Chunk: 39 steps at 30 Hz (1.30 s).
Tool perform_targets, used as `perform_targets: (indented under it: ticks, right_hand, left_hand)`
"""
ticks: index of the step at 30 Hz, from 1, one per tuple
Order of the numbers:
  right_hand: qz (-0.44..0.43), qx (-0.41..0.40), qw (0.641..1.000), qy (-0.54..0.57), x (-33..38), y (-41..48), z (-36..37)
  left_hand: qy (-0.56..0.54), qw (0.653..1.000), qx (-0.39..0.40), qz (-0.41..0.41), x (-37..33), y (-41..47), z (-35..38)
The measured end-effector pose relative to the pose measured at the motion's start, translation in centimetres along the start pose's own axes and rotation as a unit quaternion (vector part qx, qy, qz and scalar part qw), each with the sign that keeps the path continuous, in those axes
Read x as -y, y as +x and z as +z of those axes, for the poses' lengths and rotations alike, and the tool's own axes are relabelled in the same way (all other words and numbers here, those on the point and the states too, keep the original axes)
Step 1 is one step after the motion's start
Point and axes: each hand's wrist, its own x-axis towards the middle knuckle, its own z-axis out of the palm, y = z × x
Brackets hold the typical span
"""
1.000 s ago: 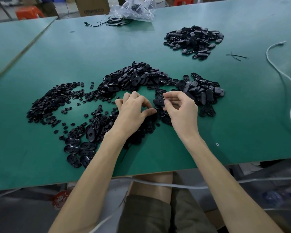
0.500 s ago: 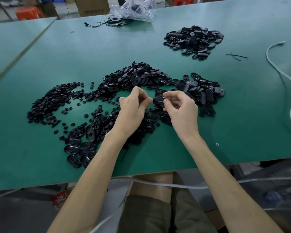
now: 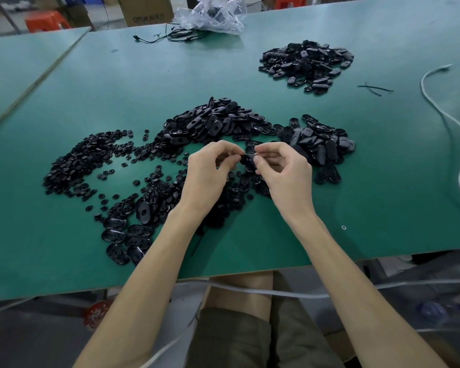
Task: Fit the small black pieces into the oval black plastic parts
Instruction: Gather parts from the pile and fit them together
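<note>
My left hand (image 3: 210, 172) and my right hand (image 3: 284, 171) meet above the green table (image 3: 356, 195), fingertips almost touching. The right hand pinches an oval black part (image 3: 246, 158) edge-on between thumb and fingers. The left hand's thumb and forefinger pinch at the same oval part; the small piece itself is too small to make out. A heap of small black pieces (image 3: 83, 160) spreads to the left. Loose oval parts lie in a heap (image 3: 213, 126) behind the hands and another (image 3: 319, 142) to the right.
A separate heap of oval parts (image 3: 306, 62) lies far right at the back. More ovals (image 3: 125, 237) sit near the front edge on the left. A white cord (image 3: 457, 134) runs down the right side. A clear plastic bag (image 3: 213, 17) and black cable (image 3: 170, 35) lie at the back.
My left hand rose from the small pieces on the table and came up to the oval part held in my right hand. The right hand stayed almost still.
</note>
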Motion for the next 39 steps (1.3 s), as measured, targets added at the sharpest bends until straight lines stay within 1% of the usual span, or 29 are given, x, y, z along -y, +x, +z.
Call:
perform_targets:
  ticks: [10, 16, 20, 26, 30, 36, 39]
  right_hand:
    - [0.002, -0.003, 1.000, 0.019, -0.14, 0.07, 0.00]
    - [-0.004, 0.013, 0.999, 0.034, 0.13, 0.02, 0.06]
    - [-0.005, 0.021, 0.999, 0.045, 0.32, -0.12, 0.02]
    - [-0.003, 0.032, 0.998, 0.059, 0.22, -0.20, 0.12]
    - [0.000, 0.026, 0.997, 0.069, 0.08, -0.13, 0.05]
    - [0.004, 0.023, 0.997, 0.080, 0.02, -0.04, 0.12]
    - [-0.011, 0.023, 0.997, 0.074, 0.02, -0.01, 0.19]
  left_hand:
    - [-0.028, 0.999, -0.009, -0.018, -0.40, 0.01, 0.07]
    - [-0.032, 0.999, -0.024, -0.023, -0.32, 0.06, 0.08]
    - [-0.031, 0.999, -0.032, -0.014, -0.36, -0.09, 0.13]
    - [0.005, 0.999, -0.027, 0.032, -0.60, -0.46, 0.34]
    - [-0.025, 0.999, -0.022, 0.021, -0.64, -0.43, 0.26]
    - [-0.118, 0.992, 0.026, -0.034, -0.60, 0.08, -0.36]
    - [-0.127, 0.990, 0.027, -0.047, -0.65, 0.13, -0.45]
